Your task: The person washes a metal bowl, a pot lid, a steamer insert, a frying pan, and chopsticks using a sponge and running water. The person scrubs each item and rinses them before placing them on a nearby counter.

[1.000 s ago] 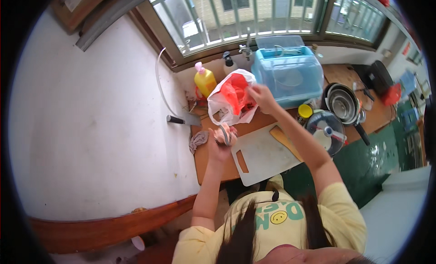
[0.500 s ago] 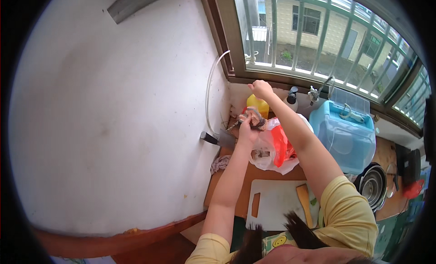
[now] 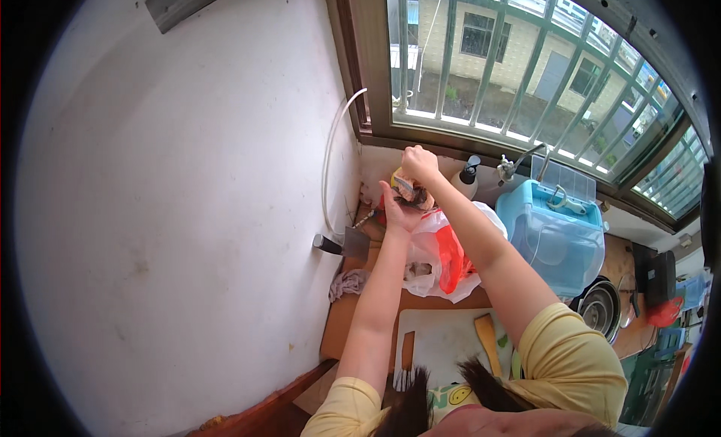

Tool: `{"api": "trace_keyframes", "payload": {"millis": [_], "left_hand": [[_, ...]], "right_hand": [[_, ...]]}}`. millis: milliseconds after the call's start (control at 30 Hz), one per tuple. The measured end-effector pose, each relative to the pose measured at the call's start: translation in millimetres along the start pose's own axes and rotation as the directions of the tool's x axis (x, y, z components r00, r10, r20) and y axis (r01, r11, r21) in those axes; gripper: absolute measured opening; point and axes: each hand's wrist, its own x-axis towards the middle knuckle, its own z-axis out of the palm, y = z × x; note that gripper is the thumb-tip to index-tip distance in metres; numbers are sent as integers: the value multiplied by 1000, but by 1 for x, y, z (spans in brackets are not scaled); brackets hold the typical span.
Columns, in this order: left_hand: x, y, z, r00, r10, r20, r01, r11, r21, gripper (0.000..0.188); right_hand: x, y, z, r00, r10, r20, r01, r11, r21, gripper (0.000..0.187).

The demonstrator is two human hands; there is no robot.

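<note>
My left hand [image 3: 400,214] is turned palm up, thumb apart, cradling a pinkish-brown lump with dark patches [image 3: 420,197], whose kind I cannot make out. Just above it is my right hand [image 3: 419,165], its fingers closed; what they pinch, if anything, is hidden. Below and right of the lump lies a white plastic bag [image 3: 428,245] with a red plastic bag [image 3: 452,261] in it. A yellow container stands behind, mostly covered by my hands.
A cleaver [image 3: 353,243] leans at the left wall near a crumpled cloth [image 3: 348,285]. Closer to me lies a white cutting board [image 3: 443,335] with a wooden spatula [image 3: 489,344]. On the right are a blue box [image 3: 556,245] and stacked pans [image 3: 601,308]. A pump bottle [image 3: 466,179] stands by the window.
My right hand has come down toward the lump, from higher above it. The left hand's thumb now stands apart. The whole view has shifted slightly.
</note>
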Motion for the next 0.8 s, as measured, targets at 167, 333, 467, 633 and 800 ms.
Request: {"api": "trace_keyframes", "payload": {"millis": [167,333,467,633,800], "left_hand": [[-1,3,-10,973,-127,-192,113,990,-83,44],[2,18,-12,998,-50,-35,48,997,-60,41],[5,18,-8,993,-118,-9,117,992,-56,41],[2,15,-20,934,-127,333,220,941,-258,43],[3,5,-14,991,-121,-57,115,989,-93,45]], "right_hand": [[22,8,-13,978,79,196,-116,976,186,36],[11,-4,-24,987,84,139,-108,979,175,37],[9,6,-17,990,103,96,-119,978,171,38],[9,-4,-24,974,117,194,-157,966,205,36],[27,12,-18,970,171,174,-200,965,168,36]]}}
